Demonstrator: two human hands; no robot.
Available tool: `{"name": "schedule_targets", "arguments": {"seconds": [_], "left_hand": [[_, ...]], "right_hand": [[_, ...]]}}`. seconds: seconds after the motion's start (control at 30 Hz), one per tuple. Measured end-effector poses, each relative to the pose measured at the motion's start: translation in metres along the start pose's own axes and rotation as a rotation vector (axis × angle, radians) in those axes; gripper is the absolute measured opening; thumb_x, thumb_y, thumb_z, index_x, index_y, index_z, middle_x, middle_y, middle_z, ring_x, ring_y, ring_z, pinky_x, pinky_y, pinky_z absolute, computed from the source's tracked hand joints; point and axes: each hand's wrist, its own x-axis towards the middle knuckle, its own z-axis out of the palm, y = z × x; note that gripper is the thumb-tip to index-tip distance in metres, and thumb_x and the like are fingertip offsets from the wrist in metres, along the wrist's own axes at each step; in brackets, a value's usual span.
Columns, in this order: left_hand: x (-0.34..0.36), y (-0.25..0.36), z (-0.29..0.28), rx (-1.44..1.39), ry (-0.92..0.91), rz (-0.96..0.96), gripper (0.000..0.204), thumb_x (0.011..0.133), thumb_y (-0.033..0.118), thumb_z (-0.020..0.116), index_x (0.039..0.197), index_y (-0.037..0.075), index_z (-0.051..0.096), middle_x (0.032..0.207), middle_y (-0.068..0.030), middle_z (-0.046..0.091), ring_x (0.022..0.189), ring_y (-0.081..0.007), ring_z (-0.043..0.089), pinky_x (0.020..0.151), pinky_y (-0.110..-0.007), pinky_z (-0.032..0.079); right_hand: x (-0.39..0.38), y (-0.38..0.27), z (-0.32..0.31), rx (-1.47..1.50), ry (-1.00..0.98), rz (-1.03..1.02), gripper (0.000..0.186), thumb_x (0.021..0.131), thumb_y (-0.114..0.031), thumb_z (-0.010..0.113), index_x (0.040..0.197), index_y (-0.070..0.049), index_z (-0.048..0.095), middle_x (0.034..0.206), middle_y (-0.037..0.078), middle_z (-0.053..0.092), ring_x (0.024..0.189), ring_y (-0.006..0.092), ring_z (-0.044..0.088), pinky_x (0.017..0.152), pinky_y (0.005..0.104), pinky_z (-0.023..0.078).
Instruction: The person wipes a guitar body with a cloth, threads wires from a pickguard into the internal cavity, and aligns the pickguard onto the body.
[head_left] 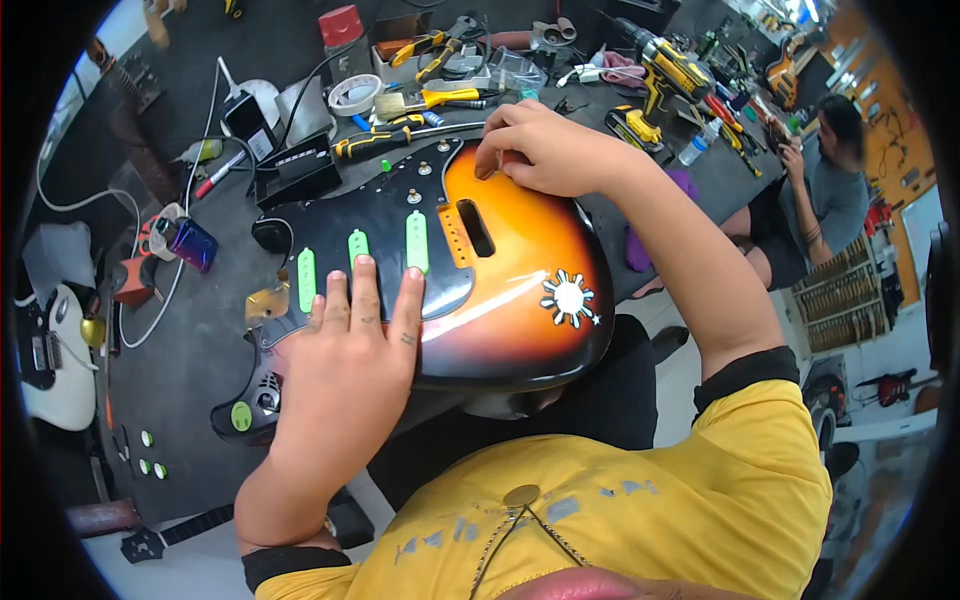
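Note:
A sunburst electric guitar body (530, 330) lies face up in front of me, a white sun-and-star decal near its lower right edge. Its black pickguard (385, 210) carries three green pickup covers (416, 240) and a few bare knob posts along the top. Fingers spread, my left hand (355, 345) rests flat on the pickguard's lower part. At the far edge of the body, my right hand (535, 145) has its fingers bent inward against the orange face. Whatever lies between those fingertips is hidden.
Beyond the guitar sit screwdrivers (385, 140), a brush (425, 102), masking tape (354, 95) and a yellow drill (665, 70). Small green-and-white knobs (147, 438) and a white guitar body (60, 360) lie left. Another person (825, 190) sits at the right, hands raised.

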Motion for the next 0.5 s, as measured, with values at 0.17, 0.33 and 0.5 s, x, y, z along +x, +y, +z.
{"name": "schedule_targets", "arguments": {"seconds": [0.17,0.33,0.5], "left_hand": [[-0.004,0.003,0.004,0.084,0.065,0.046,0.049,0.100,0.014,0.065,0.147,0.004,0.065,0.139,-0.0380,0.067,0.119,-0.0520,0.074,0.095,-0.052,0.064],[-0.006,0.002,0.003,0.061,0.036,0.036,0.051,0.098,0.012,0.064,0.148,0.004,0.065,0.142,-0.0382,0.065,0.122,-0.0516,0.073,0.098,-0.053,0.063],[-0.007,0.002,0.006,0.051,0.027,0.025,0.051,0.099,0.011,0.064,0.150,0.005,0.064,0.143,-0.0378,0.064,0.124,-0.0509,0.072,0.100,-0.053,0.062]], "right_hand": [[0.016,0.008,-0.010,-0.062,-0.127,-0.039,0.023,0.093,-0.007,0.067,0.108,-0.011,0.084,0.139,0.013,0.062,0.135,0.0357,0.053,0.116,0.0447,0.046],[0.028,0.011,-0.012,-0.097,-0.293,-0.010,0.022,0.098,-0.014,0.072,0.116,-0.014,0.085,0.153,0.014,0.054,0.140,0.0353,0.048,0.120,0.0444,0.043],[0.028,0.014,-0.029,-0.006,-0.213,0.025,0.013,0.097,-0.016,0.078,0.102,-0.005,0.081,0.139,0.011,0.066,0.134,0.0317,0.058,0.113,0.0418,0.049]]}}
